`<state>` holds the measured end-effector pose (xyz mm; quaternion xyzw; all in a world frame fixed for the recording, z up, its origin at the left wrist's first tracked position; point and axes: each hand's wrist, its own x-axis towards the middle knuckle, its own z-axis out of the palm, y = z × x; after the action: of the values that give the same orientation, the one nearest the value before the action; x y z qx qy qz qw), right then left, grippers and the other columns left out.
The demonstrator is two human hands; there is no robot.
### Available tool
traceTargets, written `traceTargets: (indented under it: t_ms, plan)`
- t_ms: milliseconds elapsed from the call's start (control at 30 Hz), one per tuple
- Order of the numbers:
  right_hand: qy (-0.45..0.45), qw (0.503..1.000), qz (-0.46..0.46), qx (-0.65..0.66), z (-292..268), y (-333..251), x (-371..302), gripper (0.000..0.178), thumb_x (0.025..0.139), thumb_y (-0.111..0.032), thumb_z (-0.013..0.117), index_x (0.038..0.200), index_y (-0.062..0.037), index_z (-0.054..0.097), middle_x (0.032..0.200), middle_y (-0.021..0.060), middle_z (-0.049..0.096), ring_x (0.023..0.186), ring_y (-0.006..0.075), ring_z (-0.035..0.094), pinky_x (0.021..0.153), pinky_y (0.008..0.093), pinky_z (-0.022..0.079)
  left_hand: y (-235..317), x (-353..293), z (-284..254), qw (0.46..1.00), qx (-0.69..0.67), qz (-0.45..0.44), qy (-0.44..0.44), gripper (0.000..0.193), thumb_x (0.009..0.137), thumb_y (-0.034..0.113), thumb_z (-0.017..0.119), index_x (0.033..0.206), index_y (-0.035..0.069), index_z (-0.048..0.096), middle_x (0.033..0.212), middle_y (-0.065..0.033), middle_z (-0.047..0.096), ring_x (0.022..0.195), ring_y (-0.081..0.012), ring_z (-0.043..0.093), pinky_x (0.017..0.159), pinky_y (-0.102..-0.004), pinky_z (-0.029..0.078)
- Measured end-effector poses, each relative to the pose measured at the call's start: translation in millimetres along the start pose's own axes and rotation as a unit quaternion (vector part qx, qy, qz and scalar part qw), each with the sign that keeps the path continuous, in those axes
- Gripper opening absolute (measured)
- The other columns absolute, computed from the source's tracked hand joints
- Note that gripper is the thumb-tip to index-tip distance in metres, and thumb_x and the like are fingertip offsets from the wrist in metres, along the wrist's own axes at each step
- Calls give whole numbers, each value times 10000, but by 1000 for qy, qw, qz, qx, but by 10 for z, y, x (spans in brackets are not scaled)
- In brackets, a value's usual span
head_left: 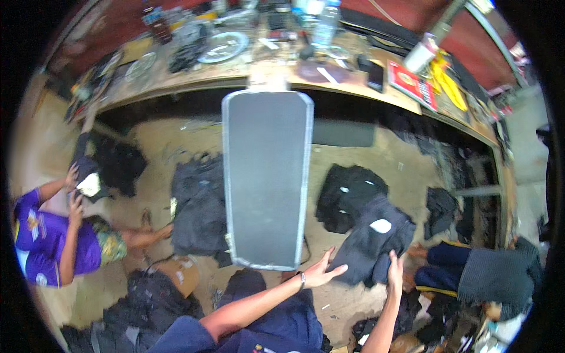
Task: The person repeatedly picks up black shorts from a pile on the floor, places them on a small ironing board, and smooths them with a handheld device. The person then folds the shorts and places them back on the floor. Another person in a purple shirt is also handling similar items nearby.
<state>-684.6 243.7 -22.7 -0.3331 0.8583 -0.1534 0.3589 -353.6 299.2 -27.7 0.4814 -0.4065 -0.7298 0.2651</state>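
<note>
While crowded by look-alikes on both sides, could easily muddle one piece with another. Far left, handled by a co-worker [88, 250] in purple: a dark piece [85, 167] bearing a white patch [89, 185], too alike to sort by colour alone. Next, lying loose on the floor [159, 138] just left of the padded board [268, 176]: a dark heap [200, 203], liable to snag a foot. Reaching back to the counter [226, 67]: that same board, near enough to the left forearm [253, 307] to get knocked if turning too fast. Just right of its near end, at the dark garment's [371, 244] left edge: the left hand [321, 272], thumb and fingers wide; cannot tell whether bearing any weight. Between both hands, partly covering a second dark pile [350, 185] from view: that garment with a white oval [381, 226], apt to sag or twist if supported mainly from one side. At the lower right edge, pinching the fabric: the right hand [395, 270], liable to lose hold if slackening. Furthest right, close to another co-worker [500, 273]: dark cloths [435, 317] on the floor, easily mixed with the garment if dropped
</note>
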Motion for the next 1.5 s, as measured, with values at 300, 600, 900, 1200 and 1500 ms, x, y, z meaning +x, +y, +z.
traceTargets:
  t_ms: [300,600,900,1200,1500]
  plan:
    - [-87,962,-212,-152,1542,461,-42,685,1071,-521,586,1510,4,587,1356,347,683,1281,485,662,1101,502,503,-1286,-1471,-2059,725,451,49,518,296,894,204,779,1156,96,691,1319,-152,676,1278,-384,624,1084,-509,498]
    - [-273,912,-241,-186,2019,105,-1982,466,1051,-289,596,1462,-78,651,1038,265,783,987,420,772,956,488,575,-403,-1548,-3549,707,684,67,169,769,888,381,812,1572,157,541,1731,-102,395,1638,-306,302,1323,-678,187]
    - [-349,869,-269,-224,1931,-498,-2632,465,941,-234,579,1352,-78,732,1101,305,769,1070,481,747,991,541,578,-583,-1647,-3764,553,773,246,189,423,989,274,605,1406,219,656,1529,-32,601,1537,-224,445,1306,-750,165]
    - [-473,786,-337,-212,2019,-1277,-3573,601,999,-506,699,1312,7,695,1150,294,766,1084,477,747,943,548,594,84,-2250,-3194,692,671,-261,49,450,998,490,682,1040,62,814,1087,-143,814,1064,-333,770,1155,-534,461]
    - [-507,782,-295,-209,2379,-1193,-3339,489,1048,-465,686,1196,-3,744,948,277,766,930,425,787,835,507,607,-240,-2701,-2100,995,91,-47,8,709,1113,598,503,1508,16,591,1520,-168,638,1468,-353,549,1209,-476,427]
